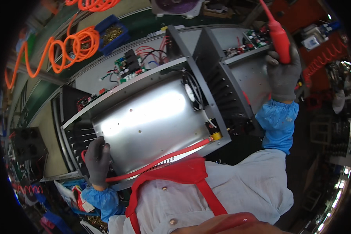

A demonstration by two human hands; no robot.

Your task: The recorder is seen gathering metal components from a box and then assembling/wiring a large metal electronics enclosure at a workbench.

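left hand (pixel 97 160) gripping ribbed edge of shiny metal chassis (pixel 152 121) | right hand (pixel 282 74) clasping smooth red tool handle (pixel 280 37)

The red tool (pixel 279 33) in the right hand (pixel 282 74) runs off the top edge, its tip unseen.

Grey metal chassis (pixel 148 117) lies tilted; red tool (pixel 280 39) stands upright.

Bench: long grey worktop (pixel 89 80) running across the view.
Hoses: orange coiled air lines (pixel 72 48) hanging above it.
Bin: blue tray (pixel 112 33) of brass parts.
Light: bright reflections, dark edges.
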